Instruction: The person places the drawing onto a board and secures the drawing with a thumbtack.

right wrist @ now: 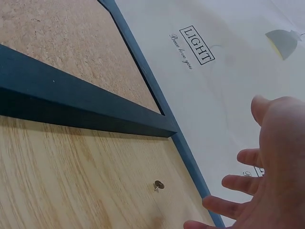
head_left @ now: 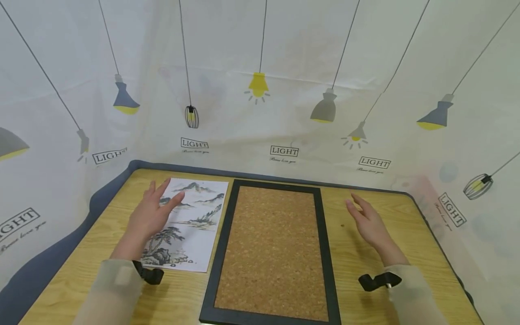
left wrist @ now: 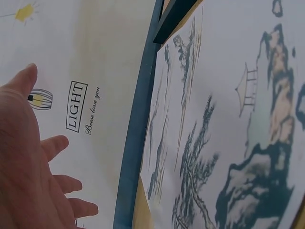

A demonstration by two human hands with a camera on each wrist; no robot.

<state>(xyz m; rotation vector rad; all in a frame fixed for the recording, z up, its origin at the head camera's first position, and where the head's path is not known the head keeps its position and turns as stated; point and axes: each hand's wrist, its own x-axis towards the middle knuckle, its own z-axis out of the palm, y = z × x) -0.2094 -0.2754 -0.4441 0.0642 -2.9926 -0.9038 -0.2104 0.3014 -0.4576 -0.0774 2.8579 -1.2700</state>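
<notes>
A sheet with a Chinese ink landscape painting (head_left: 195, 246) lies on the left of the wooden table. Over its left edge hovers my left hand (head_left: 150, 214), fingers spread and thumb apart, holding nothing. Beside the sheet, a cork board (head_left: 272, 253) in a black frame lies flat at the centre. To the board's right hangs my right hand (head_left: 370, 225), relaxed and holding nothing. On the wood between the board and this hand sits a single thumbtack (right wrist: 159, 185), its pin showing. The left wrist view shows the painting's rocks, trees and a small pavilion close up.
A dark blue raised edge (head_left: 252, 174) runs along the back of the table (head_left: 365, 302). Behind it rises a pale fabric wall (head_left: 227, 54) printed with hanging lamps and "LIGHT" labels. Each wrist carries a black strap mount (head_left: 379, 281).
</notes>
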